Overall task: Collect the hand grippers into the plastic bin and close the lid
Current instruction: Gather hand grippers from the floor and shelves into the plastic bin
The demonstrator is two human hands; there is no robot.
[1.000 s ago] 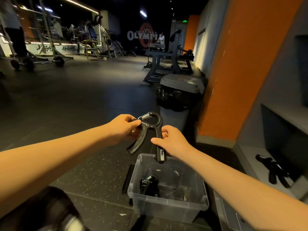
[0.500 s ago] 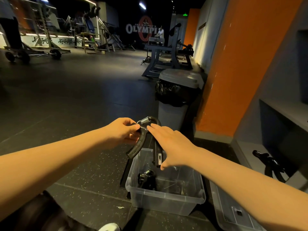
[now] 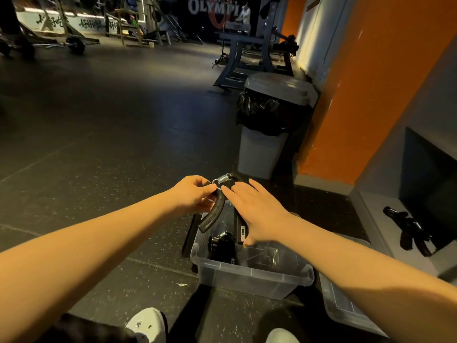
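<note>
A black hand gripper (image 3: 214,214) with a steel spring hangs over the back left of the clear plastic bin (image 3: 252,280) on the gym floor. My left hand (image 3: 195,194) pinches its upper left handle near the spring. My right hand (image 3: 252,209) lies over the right handle with fingers straight, thumb beside the handle's end. A second black hand gripper (image 3: 222,246) lies inside the bin. Another black hand gripper (image 3: 410,231) rests on the low grey shelf at the right. The bin's clear lid (image 3: 346,308) lies on the floor to the bin's right.
A grey trash can (image 3: 269,120) with a black bag stands just beyond the bin, against an orange wall (image 3: 371,95). Weight benches and racks stand far back. My white shoes (image 3: 148,325) show at the bottom edge.
The gripper has come down closer to the bin. My right hand went from gripping the right handle to lying over it with straight fingers. The view tilted downward.
</note>
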